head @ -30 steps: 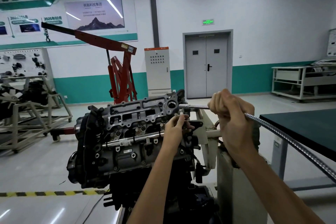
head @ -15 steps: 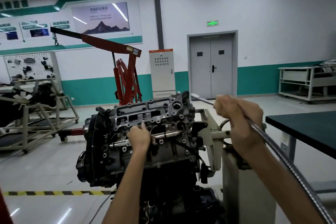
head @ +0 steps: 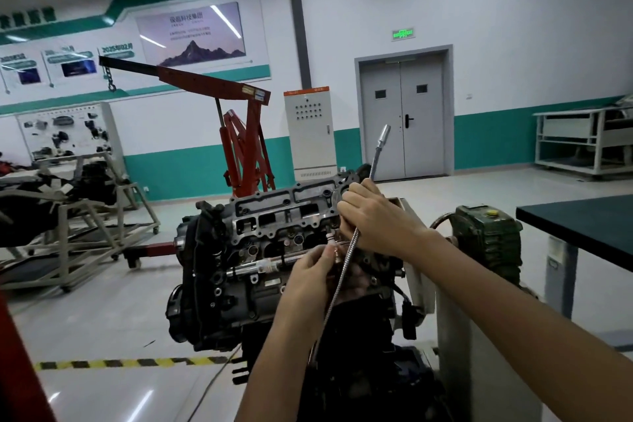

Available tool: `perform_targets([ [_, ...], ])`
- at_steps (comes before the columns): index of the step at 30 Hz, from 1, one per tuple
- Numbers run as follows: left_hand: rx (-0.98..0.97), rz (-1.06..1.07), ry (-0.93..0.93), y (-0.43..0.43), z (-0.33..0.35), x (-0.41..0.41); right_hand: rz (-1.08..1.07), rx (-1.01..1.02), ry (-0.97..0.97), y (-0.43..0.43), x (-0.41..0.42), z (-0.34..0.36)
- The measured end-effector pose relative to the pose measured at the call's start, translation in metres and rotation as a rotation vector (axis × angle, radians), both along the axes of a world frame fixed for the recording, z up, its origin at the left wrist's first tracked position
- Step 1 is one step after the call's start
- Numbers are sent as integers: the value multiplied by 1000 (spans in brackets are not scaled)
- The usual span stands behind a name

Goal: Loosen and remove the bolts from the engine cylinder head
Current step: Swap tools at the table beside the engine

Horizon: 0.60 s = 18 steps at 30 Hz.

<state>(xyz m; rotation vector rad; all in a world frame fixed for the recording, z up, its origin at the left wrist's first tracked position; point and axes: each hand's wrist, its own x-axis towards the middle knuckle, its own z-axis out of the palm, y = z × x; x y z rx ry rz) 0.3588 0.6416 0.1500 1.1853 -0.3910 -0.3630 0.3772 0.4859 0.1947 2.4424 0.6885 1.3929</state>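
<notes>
The engine (head: 239,284) sits on a stand, its grey cylinder head (head: 284,212) facing up toward me. My right hand (head: 380,223) grips a flexible silver pick-up tool (head: 376,154) over the head's right end; its tip points up toward the door and its shaft hangs down past my left wrist. My left hand (head: 315,271) pinches a small metal bolt (head: 336,252) beside the silver fuel rail (head: 260,265).
A red engine crane (head: 239,147) stands behind the engine. Another engine on a grey frame (head: 85,216) is at the left. A dark-topped table (head: 582,226) is at the right, with a green gearbox (head: 486,236) on the stand. Yellow-black floor tape (head: 130,362) runs below.
My right hand swung the flexible tool from level to tip-up and moved over the head's right end. My left hand shifted right along the fuel rail and now pinches a small bolt.
</notes>
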Motion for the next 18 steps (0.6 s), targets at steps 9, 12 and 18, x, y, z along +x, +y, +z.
perform_targets([
  [9, 76, 340, -125, -17, -15, -15, -115, 659, 39, 13, -20, -24],
  [12, 73, 450, -254, -23, -20, -17, 161, 1208, 192, 17, -56, -42],
  [18, 105, 618, -453, -44, -19, -33, 444, 1519, 642, 40, -63, -54],
])
